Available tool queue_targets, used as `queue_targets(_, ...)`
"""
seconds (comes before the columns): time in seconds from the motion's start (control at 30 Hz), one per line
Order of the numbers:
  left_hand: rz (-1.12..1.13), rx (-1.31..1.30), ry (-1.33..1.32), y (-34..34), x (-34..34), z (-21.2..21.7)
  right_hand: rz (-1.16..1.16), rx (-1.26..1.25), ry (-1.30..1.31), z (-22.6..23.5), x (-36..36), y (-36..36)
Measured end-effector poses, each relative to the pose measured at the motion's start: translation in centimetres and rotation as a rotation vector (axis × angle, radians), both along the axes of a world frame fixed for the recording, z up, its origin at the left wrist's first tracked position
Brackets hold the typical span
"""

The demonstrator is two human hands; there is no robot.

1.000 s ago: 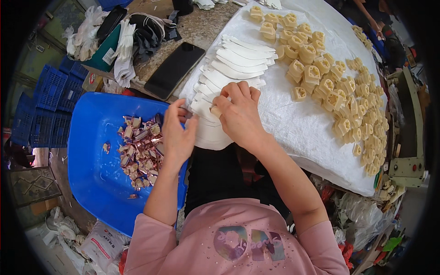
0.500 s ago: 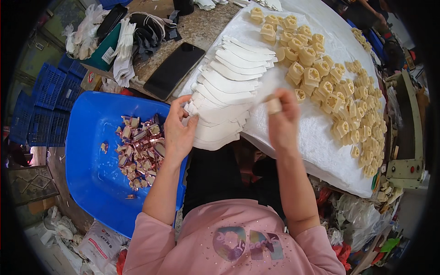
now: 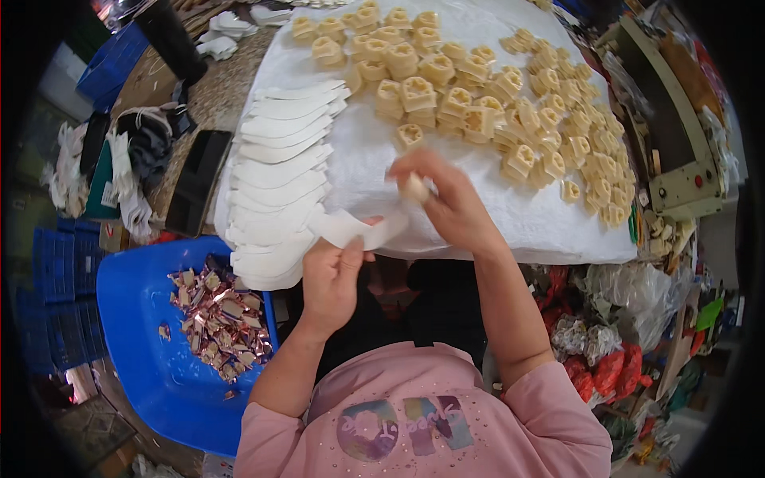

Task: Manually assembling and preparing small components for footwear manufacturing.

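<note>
My left hand (image 3: 331,283) pinches one curved white strip (image 3: 344,228) between thumb and fingers, at the near right of a row of overlapping white strips (image 3: 275,191). Facing it, my right hand (image 3: 450,199) grips a small cream-coloured block (image 3: 416,190), partly blurred by motion. The block is close to the strip's right end; I cannot tell whether they touch. Beyond my right hand, many cream hollow-topped pieces (image 3: 418,94) lie grouped on the white-covered table (image 3: 366,167).
A blue basin (image 3: 135,350) at the lower left holds shiny pinkish pieces (image 3: 227,315). A black phone (image 3: 199,179) lies beside the strips, near a dark cylinder (image 3: 169,40). Clear plastic bags (image 3: 629,291) and red bags (image 3: 613,370) are heaped at the right, below a metal frame (image 3: 685,135).
The view has shifted, so the table sits further left. My left hand has lifted one strip off the row and moved right of it. My right hand still holds the cream block, now nearer the strip.
</note>
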State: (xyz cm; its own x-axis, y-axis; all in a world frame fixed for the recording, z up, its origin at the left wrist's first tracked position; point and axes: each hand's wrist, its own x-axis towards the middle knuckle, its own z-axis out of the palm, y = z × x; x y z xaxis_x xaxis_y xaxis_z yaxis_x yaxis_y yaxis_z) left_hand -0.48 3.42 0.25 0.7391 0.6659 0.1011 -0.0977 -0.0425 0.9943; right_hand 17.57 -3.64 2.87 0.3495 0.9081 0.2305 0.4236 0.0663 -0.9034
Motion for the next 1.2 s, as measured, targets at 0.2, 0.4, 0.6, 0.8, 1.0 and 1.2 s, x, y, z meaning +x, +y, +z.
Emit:
queue_targets(0.2, -0.068, -0.340, -0.086, -1.0, 1.8, -0.7, -0.353, -0.002, -0.886, -4.4, 3.8, 2.7)
queue_targets(0.4, -0.089, -0.381, -0.017, -0.8, 1.2, -1.5, -0.428, 0.042, -0.864, -5.0, 3.9, 3.3)
queue_targets(0.6, -0.031, -0.508, -0.087, -0.6, 0.9, -1.4, -0.566, 0.217, -0.617, -4.3, 2.6, 1.3)
queue_targets(0.8, -0.052, -0.572, -0.148, -0.5, 0.8, -0.9, -0.457, -0.017, -0.562, -4.2, 1.6, -3.8)
queue_targets(1.0, 0.032, -0.602, -0.191, -1.2, 1.2, 0.2, -0.543, -0.026, -0.656, -3.6, 1.1, -4.3)
queue_targets(1.2, -0.026, -0.591, -0.206, -1.4, 0.9, -0.2, -0.572, -0.122, -0.258, -3.7, 1.0, -5.9)
